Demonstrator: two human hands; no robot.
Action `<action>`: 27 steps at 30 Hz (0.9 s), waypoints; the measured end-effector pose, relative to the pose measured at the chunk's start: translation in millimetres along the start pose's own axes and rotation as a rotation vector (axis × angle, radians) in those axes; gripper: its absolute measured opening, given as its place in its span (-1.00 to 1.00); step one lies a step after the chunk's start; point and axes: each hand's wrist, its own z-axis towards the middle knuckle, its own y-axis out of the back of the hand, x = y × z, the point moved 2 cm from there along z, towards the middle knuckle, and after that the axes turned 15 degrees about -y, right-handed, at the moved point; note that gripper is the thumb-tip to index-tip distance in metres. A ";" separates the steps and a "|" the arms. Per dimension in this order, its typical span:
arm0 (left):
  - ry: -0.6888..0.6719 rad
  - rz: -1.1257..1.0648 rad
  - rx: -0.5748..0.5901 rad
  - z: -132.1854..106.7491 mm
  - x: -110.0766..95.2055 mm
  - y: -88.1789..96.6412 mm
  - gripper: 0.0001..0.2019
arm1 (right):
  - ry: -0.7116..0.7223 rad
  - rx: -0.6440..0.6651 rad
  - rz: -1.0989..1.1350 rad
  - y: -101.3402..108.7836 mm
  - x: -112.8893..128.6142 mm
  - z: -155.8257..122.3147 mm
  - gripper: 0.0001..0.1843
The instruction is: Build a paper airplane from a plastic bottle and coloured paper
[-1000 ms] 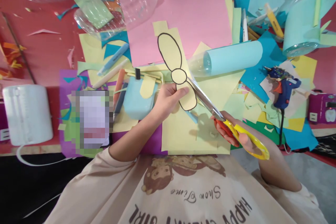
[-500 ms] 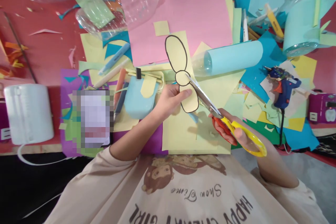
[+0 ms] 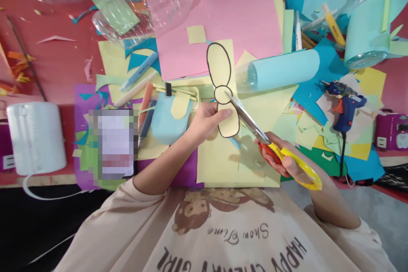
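My left hand pinches a pale yellow paper cut-out drawn with a black propeller outline, holding it above the table. My right hand grips scissors with yellow and orange handles. Their blades reach up and left and meet the cut-out at its round middle. A yellow paper sheet lies on the table under both hands.
A pink sheet lies beyond the cut-out. A light blue paper roll and a blue glue gun lie to the right. Clear plastic bottles, markers and paper scraps crowd the red table. A white roll stands at left.
The cut-out has turned from a slant to nearly upright and shifted right. The scissors have moved slightly left with the blades staying at the cut-out's middle.
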 end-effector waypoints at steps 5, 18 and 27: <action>0.003 0.007 0.008 0.1 -0.7 -0.8 -0.72 | -0.009 -0.002 0.013 0.1 -1.1 0.0 -0.08; 0.023 -0.023 0.052 -0.2 -2.7 -2.4 -0.75 | 0.022 -0.006 -0.042 3.3 -6.6 1.4 -0.07; -0.079 0.081 -0.127 2.7 0.6 3.6 -0.52 | 0.064 -0.034 -0.120 5.3 -14.8 3.5 -0.09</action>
